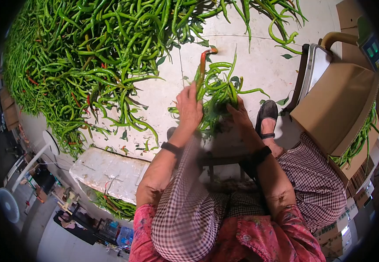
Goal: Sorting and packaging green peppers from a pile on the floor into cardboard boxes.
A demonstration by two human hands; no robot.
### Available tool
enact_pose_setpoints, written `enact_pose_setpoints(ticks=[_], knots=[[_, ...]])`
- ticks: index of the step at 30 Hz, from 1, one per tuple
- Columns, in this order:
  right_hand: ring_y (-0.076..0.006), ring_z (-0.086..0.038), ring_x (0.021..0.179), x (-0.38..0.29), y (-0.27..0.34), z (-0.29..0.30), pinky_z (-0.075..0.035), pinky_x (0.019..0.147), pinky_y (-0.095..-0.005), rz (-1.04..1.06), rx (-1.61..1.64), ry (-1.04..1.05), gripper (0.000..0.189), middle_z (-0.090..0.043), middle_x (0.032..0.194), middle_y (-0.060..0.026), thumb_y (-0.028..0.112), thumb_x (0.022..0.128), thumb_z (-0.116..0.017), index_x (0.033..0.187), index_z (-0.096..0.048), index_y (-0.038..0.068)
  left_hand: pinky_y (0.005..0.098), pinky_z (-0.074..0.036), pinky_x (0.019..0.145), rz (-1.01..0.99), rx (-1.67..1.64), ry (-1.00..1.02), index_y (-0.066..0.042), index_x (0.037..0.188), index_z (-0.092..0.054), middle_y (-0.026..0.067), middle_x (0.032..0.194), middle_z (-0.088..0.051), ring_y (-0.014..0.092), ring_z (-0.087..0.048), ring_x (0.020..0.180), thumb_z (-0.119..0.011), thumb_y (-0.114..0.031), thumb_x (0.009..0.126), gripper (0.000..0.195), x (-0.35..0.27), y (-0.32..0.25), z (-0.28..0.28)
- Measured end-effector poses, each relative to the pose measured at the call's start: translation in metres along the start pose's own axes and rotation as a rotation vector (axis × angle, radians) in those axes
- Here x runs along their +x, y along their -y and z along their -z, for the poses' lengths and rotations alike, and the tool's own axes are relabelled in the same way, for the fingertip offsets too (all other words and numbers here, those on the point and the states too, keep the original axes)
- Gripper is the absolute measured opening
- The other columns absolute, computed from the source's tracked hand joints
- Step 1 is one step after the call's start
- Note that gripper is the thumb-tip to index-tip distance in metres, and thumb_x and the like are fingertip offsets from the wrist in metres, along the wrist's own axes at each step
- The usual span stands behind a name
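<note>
Long green chili peppers point(222, 88) form a loose bunch on the pale floor between my hands. My left hand point(190, 106) grips several peppers at the bunch's left side. Among them a partly red chili pepper point(202, 65) points away from me, its tip bent to the right. At the right side, my right hand point(239, 113) has its fingers curled around more green peppers, with the thumb resting on them. Shadow and blur hide the lower part of the bunch. Beyond my left hand spreads a large heap of green chili peppers point(111, 42), dotted with red ones.
At right, a cardboard box point(327, 98) holding green peppers sits by a scale with a metal plate point(315, 65) and lit display point(372, 50). A white foam box point(107, 170) with peppers beside it lies left of my legs. A white fan point(9, 204) stands far left.
</note>
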State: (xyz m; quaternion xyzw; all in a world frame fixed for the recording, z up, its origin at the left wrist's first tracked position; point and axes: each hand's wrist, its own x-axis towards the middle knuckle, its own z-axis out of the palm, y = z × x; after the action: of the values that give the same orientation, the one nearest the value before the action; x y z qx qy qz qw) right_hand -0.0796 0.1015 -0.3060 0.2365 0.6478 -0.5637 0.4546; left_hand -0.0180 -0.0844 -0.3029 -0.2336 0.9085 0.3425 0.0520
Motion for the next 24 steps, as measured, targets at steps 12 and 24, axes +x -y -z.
enact_pose_setpoints(ticks=[12, 24], knots=[[-0.0225, -0.051, 0.116, -0.007, 0.02, 0.002, -0.048, 0.09, -0.0389, 0.423, -0.268, 0.343, 0.05, -0.05, 0.129, -0.007, 0.022, 0.092, -0.059, 0.136, -0.041, 0.005, 0.0498, -0.041, 0.091, -0.1, 0.044, 0.154, -0.014, 0.146, -0.025, 0.0183, 0.135, -0.035, 0.04, -0.041, 0.114, -0.088, -0.035, 0.048, 0.118, 0.007, -0.03, -0.002], [-0.0163, -0.054, 0.112, -0.003, 0.038, -0.023, -0.044, 0.096, -0.0357, -0.137, 0.248, 0.461, 0.037, -0.057, 0.12, -0.007, 0.028, 0.098, -0.049, 0.126, -0.051, 0.004, 0.0442, -0.048, 0.077, -0.17, -0.048, 0.205, -0.014, 0.141, -0.033, 0.0124, 0.109, -0.049, 0.035, -0.05, 0.101, -0.08, -0.014, 0.061, 0.092, 0.019, -0.006, 0.005]])
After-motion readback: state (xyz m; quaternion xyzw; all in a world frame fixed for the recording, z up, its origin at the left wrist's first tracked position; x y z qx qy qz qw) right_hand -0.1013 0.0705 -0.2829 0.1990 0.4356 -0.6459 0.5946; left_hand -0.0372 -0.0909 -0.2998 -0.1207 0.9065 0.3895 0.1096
